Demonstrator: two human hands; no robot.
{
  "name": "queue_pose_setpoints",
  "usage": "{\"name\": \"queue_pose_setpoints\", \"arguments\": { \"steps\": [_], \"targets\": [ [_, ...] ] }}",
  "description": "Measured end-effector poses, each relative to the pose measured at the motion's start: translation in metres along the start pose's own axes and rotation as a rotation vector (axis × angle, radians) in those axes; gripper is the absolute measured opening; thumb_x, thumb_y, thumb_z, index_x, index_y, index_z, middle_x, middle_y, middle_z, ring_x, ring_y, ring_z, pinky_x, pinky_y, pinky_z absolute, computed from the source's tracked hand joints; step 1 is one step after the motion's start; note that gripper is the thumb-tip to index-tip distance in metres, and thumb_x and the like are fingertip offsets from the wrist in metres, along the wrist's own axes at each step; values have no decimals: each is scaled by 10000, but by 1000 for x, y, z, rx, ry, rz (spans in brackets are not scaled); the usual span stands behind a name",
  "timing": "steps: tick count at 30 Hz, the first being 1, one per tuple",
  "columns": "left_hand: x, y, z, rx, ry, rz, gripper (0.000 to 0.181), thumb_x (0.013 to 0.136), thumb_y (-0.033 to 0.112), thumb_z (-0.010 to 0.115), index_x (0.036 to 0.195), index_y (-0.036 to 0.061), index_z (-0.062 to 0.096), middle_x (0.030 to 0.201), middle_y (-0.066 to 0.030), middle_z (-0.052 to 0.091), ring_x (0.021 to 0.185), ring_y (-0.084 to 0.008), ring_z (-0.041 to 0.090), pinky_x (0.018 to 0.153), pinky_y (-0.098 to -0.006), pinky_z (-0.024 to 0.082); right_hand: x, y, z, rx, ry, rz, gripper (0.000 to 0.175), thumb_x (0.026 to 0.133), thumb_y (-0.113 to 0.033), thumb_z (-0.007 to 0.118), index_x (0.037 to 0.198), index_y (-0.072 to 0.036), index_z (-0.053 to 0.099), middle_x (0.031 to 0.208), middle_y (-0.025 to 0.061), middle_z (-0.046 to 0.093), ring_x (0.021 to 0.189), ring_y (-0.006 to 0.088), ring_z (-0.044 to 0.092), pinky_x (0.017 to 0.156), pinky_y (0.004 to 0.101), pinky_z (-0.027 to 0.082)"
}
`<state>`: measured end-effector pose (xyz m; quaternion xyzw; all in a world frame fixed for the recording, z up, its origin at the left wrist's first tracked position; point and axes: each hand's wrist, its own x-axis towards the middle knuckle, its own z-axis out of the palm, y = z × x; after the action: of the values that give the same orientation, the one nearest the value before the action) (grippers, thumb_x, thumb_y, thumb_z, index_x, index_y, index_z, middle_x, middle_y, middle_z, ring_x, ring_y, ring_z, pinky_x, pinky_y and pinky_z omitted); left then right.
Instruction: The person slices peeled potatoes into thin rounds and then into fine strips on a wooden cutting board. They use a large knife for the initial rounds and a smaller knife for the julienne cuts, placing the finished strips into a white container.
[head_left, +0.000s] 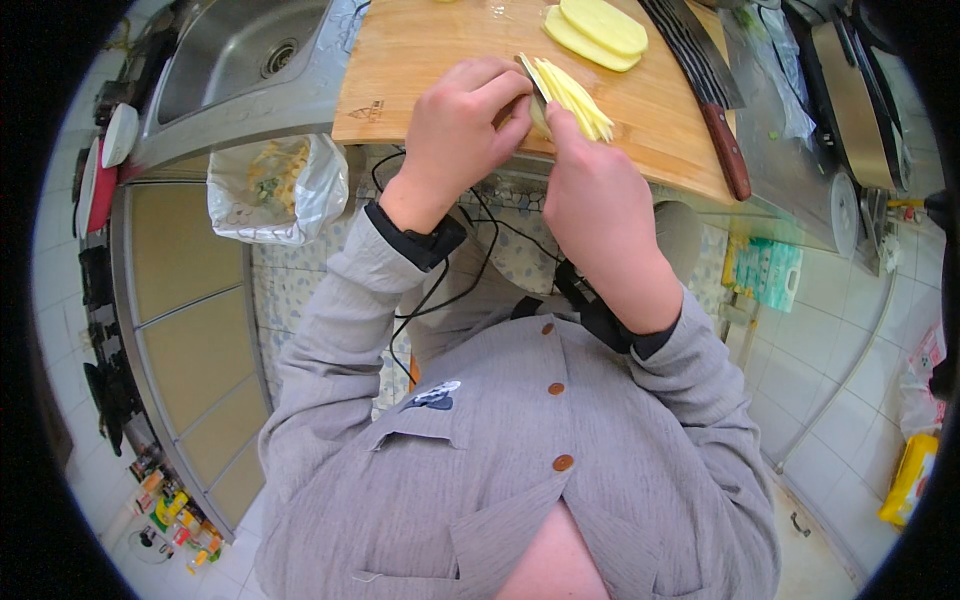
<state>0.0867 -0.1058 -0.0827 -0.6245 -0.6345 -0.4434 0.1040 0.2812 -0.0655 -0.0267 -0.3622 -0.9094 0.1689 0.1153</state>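
My right hand (600, 199) grips a knife, its index finger stretched forward and the handle hidden in the fist. The knife's narrow blade (535, 81) stands on the wooden cutting board (442, 30) between my hands. Thin potato strips (574, 97) lie fanned along the blade's right side. My left hand (469, 127) is curled at the blade's left, its fingertips against a pale potato piece (538, 118), mostly covered by the fingers and knife. Farther back, two overlapping potato slices (596, 34) rest flat on the board.
A large knife with a wooden handle (726, 150) lies along the board's right side, its handle reaching the front edge. At left are a steel sink (225, 67) and a lined bin (330, 195) holding peelings. Black cables (491, 240) hang below the board.
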Motion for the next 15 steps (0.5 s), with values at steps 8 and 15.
{"name": "queue_pose_setpoints", "arguments": {
  "steps": [8, 15],
  "targets": [
    [-3, 1, -1, 20, -27, -30, 133, 967, 91, 866, 1097, 75, 847, 1161, -98, 863, 1052, -341, 826, 897, -443, 676, -42, 8, -5, 50, 22, -9, 534, 1034, 28, 678, 1563, -44, 688, 952, 272, 808, 901, 479, 814, 793, 587, 638],
    [-2, -2, 1, -22, 5, -12, 103, 961, 116, 859, 1057, 88, 833, 1109, -79, 840, 1032, -346, 808, 848, -457, 671, -22, 8, 13, 97, 88, -23, 492, 1058, 14, 672, 1546, -39, 699, 959, 286, 798, 905, 496, 808, 790, 596, 625]
  ]
}}
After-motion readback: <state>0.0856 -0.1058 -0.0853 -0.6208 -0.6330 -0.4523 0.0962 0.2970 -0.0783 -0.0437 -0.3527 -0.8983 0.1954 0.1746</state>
